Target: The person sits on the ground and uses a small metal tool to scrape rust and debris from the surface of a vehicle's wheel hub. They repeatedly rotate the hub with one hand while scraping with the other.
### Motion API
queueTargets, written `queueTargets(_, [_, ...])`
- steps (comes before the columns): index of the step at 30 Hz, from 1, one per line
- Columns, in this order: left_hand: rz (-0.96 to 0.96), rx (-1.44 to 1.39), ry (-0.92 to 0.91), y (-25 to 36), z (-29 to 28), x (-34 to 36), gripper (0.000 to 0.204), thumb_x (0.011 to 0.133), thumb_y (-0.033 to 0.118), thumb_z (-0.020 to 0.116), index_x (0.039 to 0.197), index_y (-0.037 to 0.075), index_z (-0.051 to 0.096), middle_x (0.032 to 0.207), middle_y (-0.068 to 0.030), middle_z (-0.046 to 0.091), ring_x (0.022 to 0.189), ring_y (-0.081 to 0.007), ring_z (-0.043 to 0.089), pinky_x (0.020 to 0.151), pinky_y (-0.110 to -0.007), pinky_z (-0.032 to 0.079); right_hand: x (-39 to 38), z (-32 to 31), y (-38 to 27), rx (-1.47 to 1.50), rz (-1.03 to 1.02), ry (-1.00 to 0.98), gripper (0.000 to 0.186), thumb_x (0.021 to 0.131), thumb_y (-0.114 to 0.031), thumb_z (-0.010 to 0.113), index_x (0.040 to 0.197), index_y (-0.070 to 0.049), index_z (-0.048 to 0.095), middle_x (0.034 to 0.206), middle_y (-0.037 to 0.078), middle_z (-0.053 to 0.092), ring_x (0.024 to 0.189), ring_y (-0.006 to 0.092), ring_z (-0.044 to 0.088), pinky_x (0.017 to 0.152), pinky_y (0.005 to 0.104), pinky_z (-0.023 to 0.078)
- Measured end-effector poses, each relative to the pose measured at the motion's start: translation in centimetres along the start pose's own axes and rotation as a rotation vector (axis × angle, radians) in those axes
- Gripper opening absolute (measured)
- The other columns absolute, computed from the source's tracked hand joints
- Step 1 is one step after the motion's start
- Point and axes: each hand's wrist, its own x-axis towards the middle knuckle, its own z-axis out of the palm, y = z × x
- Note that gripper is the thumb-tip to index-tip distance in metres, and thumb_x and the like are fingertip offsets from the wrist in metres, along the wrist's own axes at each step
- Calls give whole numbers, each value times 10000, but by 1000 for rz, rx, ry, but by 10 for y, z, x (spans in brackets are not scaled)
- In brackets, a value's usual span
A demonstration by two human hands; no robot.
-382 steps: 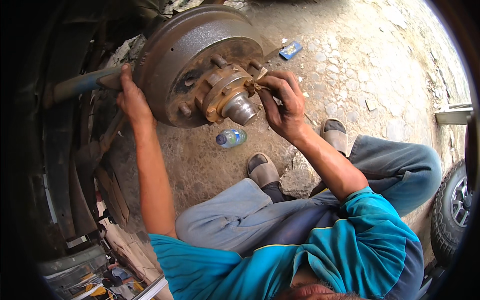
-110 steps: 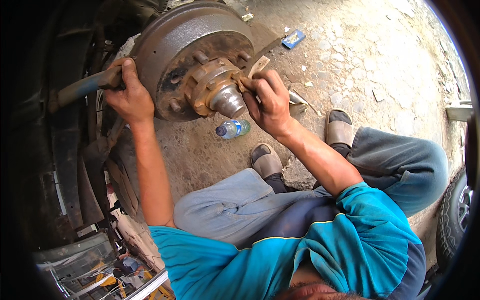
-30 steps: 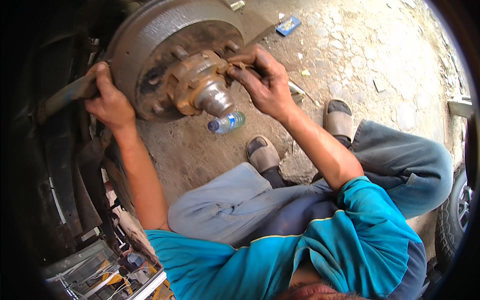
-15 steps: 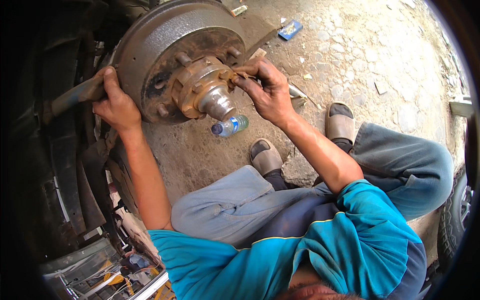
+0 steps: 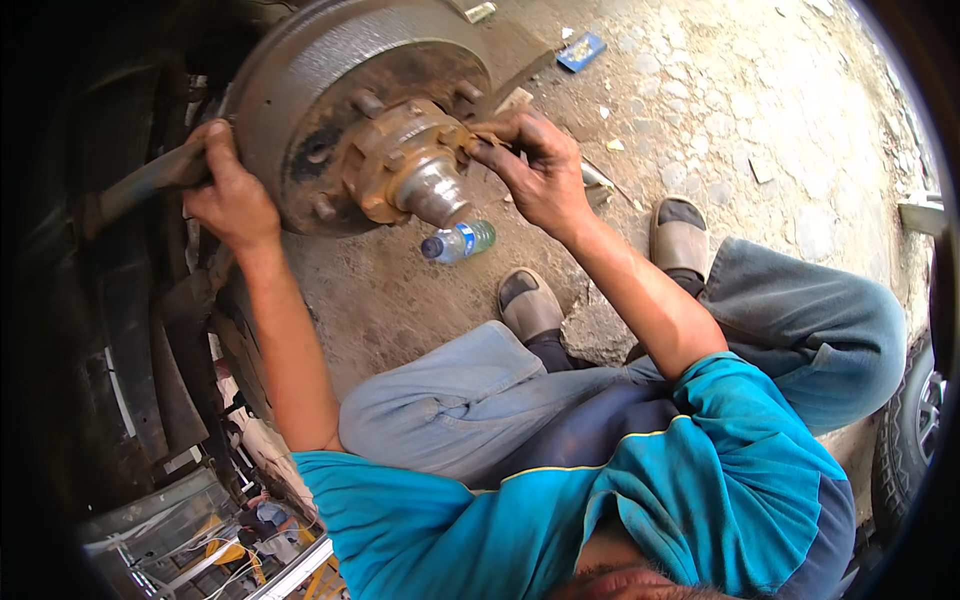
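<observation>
A dark brake drum with studs surrounds a rusty hub and its shiny spindle end. My left hand is closed at the drum's left edge, beside a grimy metal bar with faded blue paint; its fingertips are partly hidden behind them. My right hand pinches at the right side of the hub's bolted flange, on a small brownish piece too hidden to name. A plastic bottle lies on the ground below the spindle.
Dark vehicle underbody fills the left side. On the cracked ground lie a blue flat object, scraps and a concrete lump near my sandals. A tyre stands at the right; cluttered items sit at the lower left.
Both hands stay at much the same places on the drum and hub, with small finger shifts on the right. The view has shifted, so the drum sits higher and further left than earlier.
</observation>
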Motion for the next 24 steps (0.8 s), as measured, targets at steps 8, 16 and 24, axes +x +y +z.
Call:
queueTargets(8, [-49, -39, 3, 2, -1, 2, 246, 992, 139, 649, 1051, -93, 704, 1024, -119, 715, 952, -205, 657, 884, -348, 526, 4, -1, -5, -105, -118, 2, 152, 849, -63, 811, 997, -42, 780, 898, 51, 681, 750, 148, 669, 619, 276, 515])
queueTargets(16, [-57, -18, -10, 2, -3, 2, 243, 994, 162, 659, 1050, -69, 713, 1030, -111, 716, 964, -192, 657, 886, -341, 521, 4, 2, -14, -140, -167, 30, 163, 831, -18, 820, 989, -19, 780, 928, 72, 692, 784, 140, 706, 651, 281, 570])
queueTargets(24, [-74, -92, 2, 10, -1, 5, 215, 994, 133, 664, 1019, -76, 709, 1002, -96, 711, 957, -171, 658, 901, -307, 519, 8, 4, -14, -203, -233, 48, 184, 814, -20, 827, 989, -31, 769, 883, 69, 683, 746, 154, 682, 621, 288, 545])
